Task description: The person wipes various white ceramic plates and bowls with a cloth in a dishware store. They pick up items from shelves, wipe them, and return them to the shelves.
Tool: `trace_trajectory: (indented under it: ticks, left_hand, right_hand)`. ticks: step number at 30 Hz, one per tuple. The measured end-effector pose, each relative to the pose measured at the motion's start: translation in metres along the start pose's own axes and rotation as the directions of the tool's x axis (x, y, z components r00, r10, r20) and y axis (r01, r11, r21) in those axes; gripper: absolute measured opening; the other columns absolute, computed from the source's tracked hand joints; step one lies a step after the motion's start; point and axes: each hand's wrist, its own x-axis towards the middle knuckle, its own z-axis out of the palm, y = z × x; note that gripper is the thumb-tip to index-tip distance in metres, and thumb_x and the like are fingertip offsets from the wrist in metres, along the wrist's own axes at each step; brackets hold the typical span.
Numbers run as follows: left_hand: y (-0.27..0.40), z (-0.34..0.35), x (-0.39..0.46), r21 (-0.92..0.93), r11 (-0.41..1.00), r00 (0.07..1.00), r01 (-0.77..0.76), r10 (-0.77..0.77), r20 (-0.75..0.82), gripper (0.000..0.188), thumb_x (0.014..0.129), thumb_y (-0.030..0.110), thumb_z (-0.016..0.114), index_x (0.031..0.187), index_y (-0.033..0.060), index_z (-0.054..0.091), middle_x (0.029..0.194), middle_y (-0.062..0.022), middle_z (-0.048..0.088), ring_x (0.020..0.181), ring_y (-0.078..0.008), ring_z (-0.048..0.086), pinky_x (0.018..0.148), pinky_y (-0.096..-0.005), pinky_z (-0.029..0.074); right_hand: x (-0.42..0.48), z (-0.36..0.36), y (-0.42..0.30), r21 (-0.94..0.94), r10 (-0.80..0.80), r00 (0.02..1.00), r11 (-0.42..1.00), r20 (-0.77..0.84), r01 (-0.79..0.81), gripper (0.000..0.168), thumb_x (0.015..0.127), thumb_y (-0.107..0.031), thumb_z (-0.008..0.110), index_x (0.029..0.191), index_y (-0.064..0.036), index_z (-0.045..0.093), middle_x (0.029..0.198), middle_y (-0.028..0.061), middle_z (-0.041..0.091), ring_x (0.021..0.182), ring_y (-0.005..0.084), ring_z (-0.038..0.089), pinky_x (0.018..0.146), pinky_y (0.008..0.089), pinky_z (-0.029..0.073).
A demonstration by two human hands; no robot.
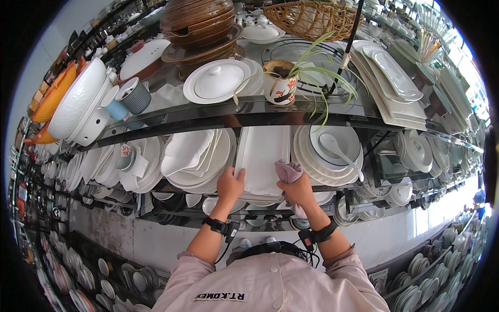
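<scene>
A white rectangular platter [262, 163] lies lengthwise before me on the lower shelf, its far end under the upper shelf's edge. My left hand [230, 185] grips its left rim near the front corner, thumb on top. At the platter's right front edge, my right hand [299, 191] clutches a crumpled mauve cloth [288, 171]. Whether the right fingers also grip the rim cannot be told. Left of the platter stands a stack of white plates [187, 152]. On its right, a white spoon [335, 144] rests in a blue-rimmed bowl [315, 152] on scalloped plates [304, 171].
Just above my hands runs the dark front edge of the glass upper shelf [249, 111]. A potted spider plant [280, 87], a lidded white dish [215, 80] and long stacked platters [384, 85] stand near it. Shelves of crockery [425, 269] are behind me.
</scene>
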Motion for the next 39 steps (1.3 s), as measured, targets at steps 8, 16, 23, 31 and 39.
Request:
trace_trajectory:
  ticks: [8, 16, 23, 31, 39]
  left_hand:
    - [0.016, -0.021, -0.023, -0.127, 0.992, 1.0, 0.009, -0.007, 0.016, 0.044, 0.086, 0.038, 0.074, 0.098, -0.0029, 0.063, 0.088, -0.0233, 0.069, 0.082, -0.0438, 0.065, 0.073, -0.0484, 0.051]
    - [0.022, -0.041, -0.064, -0.298, 0.954, 0.996, -0.041, 0.064, 0.069, 0.036, 0.09, 0.03, 0.072, 0.095, -0.003, 0.058, 0.085, -0.0226, 0.068, 0.08, -0.0402, 0.066, 0.07, -0.0453, 0.05]
    - [0.001, -0.033, -0.092, -0.521, 0.845, 0.965, 0.124, 0.019, 0.26, 0.022, 0.093, 0.016, 0.065, 0.103, -0.0026, 0.059, 0.092, -0.0101, 0.067, 0.08, -0.0173, 0.06, 0.074, -0.0342, 0.049]
    - [-0.013, -0.049, -0.129, -0.718, 0.614, 0.91, 0.329, -0.003, 0.415, 0.035, 0.097, 0.021, 0.065, 0.12, -0.0044, 0.059, 0.108, -0.0109, 0.069, 0.093, -0.0166, 0.065, 0.081, -0.0321, 0.053]
    - [-0.047, -0.074, -0.195, -0.79, 0.452, 0.879, 0.414, 0.026, 0.476, 0.04, 0.099, 0.028, 0.067, 0.12, -0.0045, 0.062, 0.107, -0.0099, 0.071, 0.093, -0.0156, 0.066, 0.082, -0.0311, 0.054]
  right_hand:
    - [-0.011, -0.014, 0.004, 0.06, -0.214, 0.977, 0.975, -0.01, 0.214, 0.061, 0.068, -0.013, 0.077, 0.128, -0.008, 0.065, 0.123, 0.0144, 0.061, 0.111, 0.0293, 0.059, 0.1, 0.0366, 0.045]
    - [-0.041, -0.018, 0.02, 0.278, -0.21, 0.971, 0.945, 0.113, 0.172, 0.061, 0.064, -0.015, 0.079, 0.123, -0.002, 0.067, 0.118, 0.013, 0.059, 0.118, 0.0285, 0.047, 0.104, 0.0376, 0.037]
    - [-0.086, -0.019, 0.018, 0.343, -0.231, 0.972, 0.917, 0.048, 0.201, 0.055, 0.061, -0.016, 0.077, 0.114, -0.002, 0.068, 0.12, 0.0131, 0.054, 0.117, 0.0301, 0.045, 0.105, 0.0396, 0.035]
    - [-0.169, 0.008, 0.003, 0.044, -0.383, 0.923, 0.924, 0.041, 0.381, 0.052, 0.064, -0.017, 0.077, 0.115, -0.005, 0.07, 0.115, 0.0131, 0.058, 0.116, 0.0316, 0.048, 0.106, 0.0424, 0.035]
    - [-0.254, 0.055, -0.015, 0.648, -0.336, 0.942, 0.713, -0.021, 0.268, 0.039, 0.093, -0.024, 0.07, 0.122, 0.001, 0.061, 0.116, 0.0104, 0.063, 0.106, 0.0199, 0.06, 0.097, 0.0352, 0.048]
